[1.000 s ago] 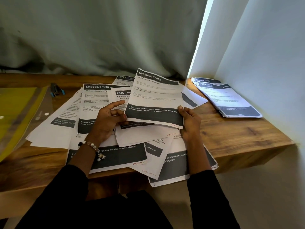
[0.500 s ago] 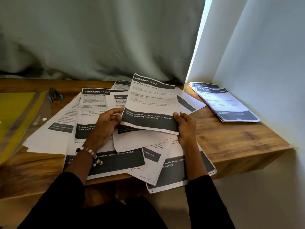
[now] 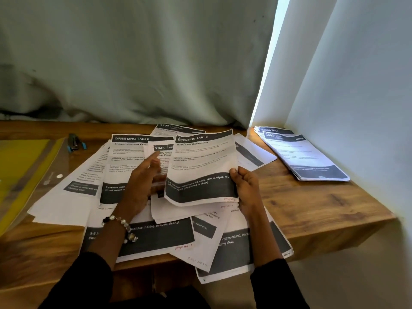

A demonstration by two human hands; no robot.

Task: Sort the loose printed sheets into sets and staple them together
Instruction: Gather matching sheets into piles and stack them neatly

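At the far left a yellow folder (image 3: pixel 20 166) in a clear sleeve lies on the wooden table (image 3: pixel 312 208); just beyond its top corner sits a dark stapler (image 3: pixel 75 142) with blue trim, apart from the paper; next comes the spread of loose printed sheets (image 3: pixel 66 197), overlapping one another across the middle of the table, several hanging over the near edge; one page (image 3: pixel 127 166) headed "DRESSING TABLE" lies among them; the left hand (image 3: pixel 142 181), a beaded bracelet (image 3: pixel 121 224) on its wrist, rests over this spread with its fingers (image 3: pixel 153 158) straight and relaxed, the forefinger reaching toward a sheet marked "2945" (image 3: pixel 159 148), gripping nothing; to its right the held sheet (image 3: pixel 200 168), also headed "DRESSING TABLE", is raised off the pile and tilted; the right hand (image 3: pixel 245 186) pinches its lower right corner, thumb on the front, the other fingers behind the paper and hidden; further right, well apart from the spread, a neat stack of sheets (image 3: pixel 305 157) lies beside the white wall (image 3: pixel 356 108); a pale curtain (image 3: pixel 133 63) hangs behind the table.
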